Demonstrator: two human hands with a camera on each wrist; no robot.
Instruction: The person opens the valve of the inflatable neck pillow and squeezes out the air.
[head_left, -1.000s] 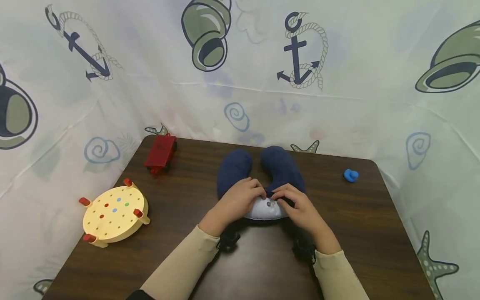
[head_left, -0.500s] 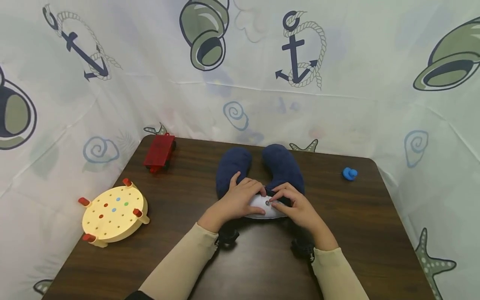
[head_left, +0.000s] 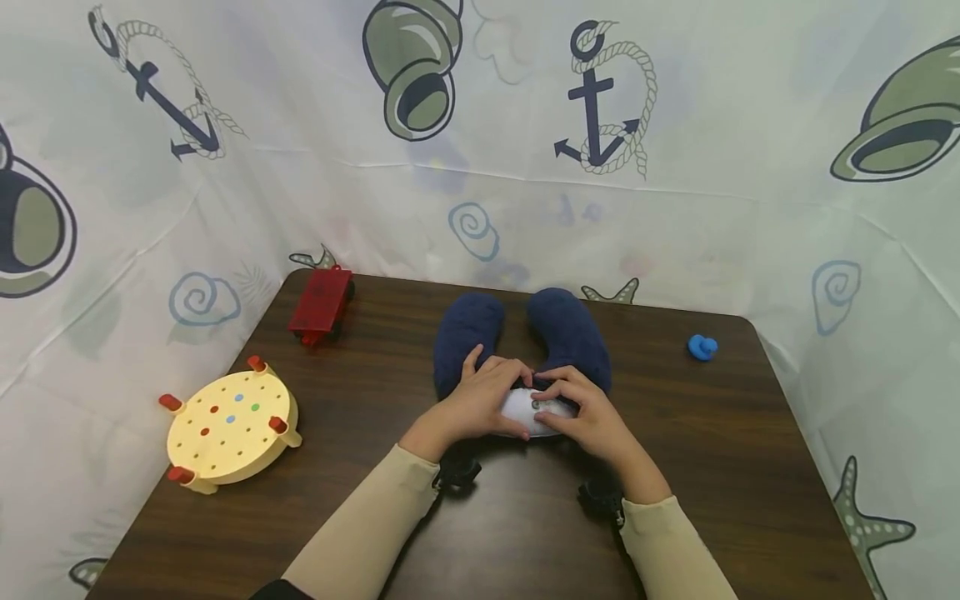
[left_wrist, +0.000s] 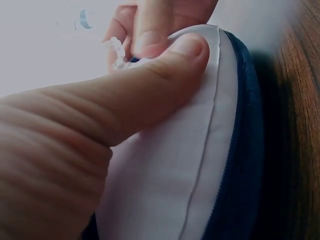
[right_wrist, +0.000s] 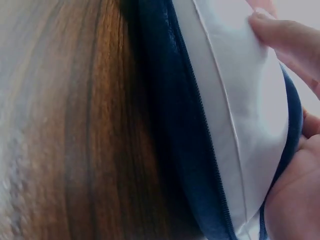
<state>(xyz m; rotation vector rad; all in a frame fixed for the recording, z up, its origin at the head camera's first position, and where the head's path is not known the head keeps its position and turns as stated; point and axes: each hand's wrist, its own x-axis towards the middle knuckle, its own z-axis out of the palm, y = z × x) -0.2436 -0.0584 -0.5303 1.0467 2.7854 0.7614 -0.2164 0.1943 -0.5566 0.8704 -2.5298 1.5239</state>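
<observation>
A navy U-shaped neck pillow (head_left: 572,333) lies on the table, its rounded closed end toward me. There its zipper (right_wrist: 202,115) is undone and the white inner lining (head_left: 517,408) bulges out. My left hand (head_left: 476,400) grips the left of this bulge, thumb (left_wrist: 170,70) on the white cloth, fingers at the far edge. My right hand (head_left: 588,412) holds it from the right with curled fingers, thumb tip on the cloth beside a small greyish spot. A small, white bead-like tuft (left_wrist: 119,52) shows near the thumb in the left wrist view.
Left on the dark wooden table (head_left: 750,467) lies a round yellow pegboard (head_left: 232,425) with red-tipped legs pointing up. Behind it stands a red toy wagon (head_left: 322,304). A small blue rubber duck (head_left: 702,347) sits at the right. Patterned white cloth hangs around the table.
My left thumb has come down to the near side of the white lining, and the left fingers have spread. The right thumb has shifted slightly left over the lining. The pillow has barely moved.
</observation>
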